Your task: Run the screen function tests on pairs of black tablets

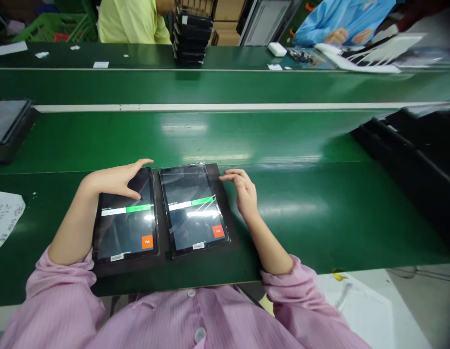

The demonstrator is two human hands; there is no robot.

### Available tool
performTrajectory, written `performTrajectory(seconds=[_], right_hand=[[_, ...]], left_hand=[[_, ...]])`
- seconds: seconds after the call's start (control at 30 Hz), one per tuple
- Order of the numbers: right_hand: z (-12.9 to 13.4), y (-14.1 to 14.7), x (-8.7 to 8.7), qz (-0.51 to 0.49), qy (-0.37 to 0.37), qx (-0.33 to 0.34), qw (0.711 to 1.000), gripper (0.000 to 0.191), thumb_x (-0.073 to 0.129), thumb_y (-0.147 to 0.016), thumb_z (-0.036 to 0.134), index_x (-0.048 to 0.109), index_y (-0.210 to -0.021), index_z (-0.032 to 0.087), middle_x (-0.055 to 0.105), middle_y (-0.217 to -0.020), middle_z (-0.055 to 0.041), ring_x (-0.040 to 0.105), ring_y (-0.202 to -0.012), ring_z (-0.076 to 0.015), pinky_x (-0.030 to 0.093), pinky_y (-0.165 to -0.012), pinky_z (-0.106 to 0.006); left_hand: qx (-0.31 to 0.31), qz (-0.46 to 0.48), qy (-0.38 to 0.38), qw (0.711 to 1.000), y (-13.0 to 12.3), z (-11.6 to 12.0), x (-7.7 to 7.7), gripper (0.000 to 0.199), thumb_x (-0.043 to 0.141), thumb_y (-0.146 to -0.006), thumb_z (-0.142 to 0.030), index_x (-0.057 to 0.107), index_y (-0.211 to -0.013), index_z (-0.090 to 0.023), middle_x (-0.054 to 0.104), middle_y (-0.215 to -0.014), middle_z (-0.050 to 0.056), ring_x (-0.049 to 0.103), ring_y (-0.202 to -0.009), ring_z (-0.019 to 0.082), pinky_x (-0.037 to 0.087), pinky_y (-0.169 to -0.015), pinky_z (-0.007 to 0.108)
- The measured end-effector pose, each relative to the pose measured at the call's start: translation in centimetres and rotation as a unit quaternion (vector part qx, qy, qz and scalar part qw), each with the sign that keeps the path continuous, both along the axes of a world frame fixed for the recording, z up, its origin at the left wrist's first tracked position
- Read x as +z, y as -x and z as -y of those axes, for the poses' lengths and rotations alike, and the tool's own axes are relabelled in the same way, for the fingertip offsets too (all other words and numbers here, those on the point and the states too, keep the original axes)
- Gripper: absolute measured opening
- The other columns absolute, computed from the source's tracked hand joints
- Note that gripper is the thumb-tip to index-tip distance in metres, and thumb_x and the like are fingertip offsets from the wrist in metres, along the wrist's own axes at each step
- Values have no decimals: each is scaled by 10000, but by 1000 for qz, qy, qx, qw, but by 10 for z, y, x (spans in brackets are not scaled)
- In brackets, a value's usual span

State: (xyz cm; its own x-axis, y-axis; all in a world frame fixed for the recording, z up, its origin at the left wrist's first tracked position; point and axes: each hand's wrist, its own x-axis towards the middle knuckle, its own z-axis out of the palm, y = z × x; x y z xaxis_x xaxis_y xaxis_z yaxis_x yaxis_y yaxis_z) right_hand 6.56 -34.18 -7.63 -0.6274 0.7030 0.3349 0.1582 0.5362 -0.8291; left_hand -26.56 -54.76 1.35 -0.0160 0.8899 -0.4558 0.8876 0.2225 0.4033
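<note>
Two black tablets lie side by side on dark pads on the green bench. The left tablet (125, 228) and the right tablet (192, 225) both show a green bar and a red-orange "Fail" square. Over the upper part of the left tablet is my left hand (117, 180), thumb and fingers spread, holding nothing. My right hand (243, 193) is just beyond the right tablet's right edge, its fingers bent loosely and apart, with nothing visible in them.
A tablet on a dark block (8, 123) sits at the far left, above a handwritten paper (6, 218). Black trays (421, 150) fill the right side. Across the bench (301, 208) are a black stack (191, 36) and two people in yellow and blue.
</note>
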Motion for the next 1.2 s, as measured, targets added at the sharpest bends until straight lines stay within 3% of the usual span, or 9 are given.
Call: performTrajectory(seconds=[0.13, 0.27, 0.37, 0.6, 0.8, 0.93, 1.2], right_hand=[[-6, 4, -19, 60, 15, 5, 998, 418, 620, -889, 587, 763, -1058, 231, 550, -1170, -113, 563, -1136, -300, 454, -1038, -479], [-8, 4, -32, 80, 42, -6, 996, 381, 710, -828, 550, 776, -1028, 232, 529, -1188, -117, 547, -1170, -315, 444, -1041, -495], [-7, 2, -34, 80, 60, -12, 995, 369, 730, -810, 536, 782, -1025, 242, 533, -1202, -118, 534, -1195, -320, 431, -1047, -505], [3, 4, -30, 63, 25, -66, 995, 311, 733, -812, 532, 800, -916, 247, 529, -1230, -130, 510, -1193, -347, 400, -1059, -546], [-2, 4, -31, 82, 35, -37, 995, 315, 713, -827, 528, 779, -949, 245, 532, -1234, -122, 500, -1217, -345, 394, -1058, -542], [-10, 6, -34, 98, 56, 1, 994, 399, 700, -819, 535, 721, -1112, 265, 538, -1244, -110, 470, -1245, -347, 394, -1053, -539], [-13, 5, -29, 127, 58, 61, 988, 419, 641, -865, 462, 644, -1250, 298, 462, -1310, -106, 366, -1351, -350, 259, -1164, -560]], left_hand=[[8, -10, 14, 1000, -8, -4, -4, 792, 659, -805, -446, 282, -1481, -282, 517, -1426, 134, 586, -1201, 309, 495, -934, 379], [-31, -33, 30, 999, -17, -7, -5, 554, 617, -833, -279, 460, -1360, -349, 338, -1558, 98, 378, -1405, 354, 351, -1104, 544], [-46, -34, 50, 997, -21, -10, -5, 418, 604, -856, -238, 566, -1252, -367, 297, -1574, 67, 313, -1433, 380, 305, -1112, 602], [-48, -46, 61, 996, -23, -12, -7, 471, 590, -868, -178, 585, -1280, -405, 293, -1558, 66, 281, -1427, 382, 273, -1122, 614], [-45, -54, 67, 995, -22, -14, -9, 494, 605, -839, -155, 585, -1273, -390, 332, -1515, 66, 345, -1375, 358, 289, -1113, 590], [-40, -38, 38, 998, -16, -13, -10, 522, 634, -837, -245, 530, -1331, -380, 393, -1472, 56, 392, -1339, 330, 335, -1103, 529], [-40, -19, 13, 999, -11, -14, -12, 490, 678, -816, -272, 573, -1286, -362, 395, -1492, 49, 432, -1315, 320, 379, -1075, 474]])
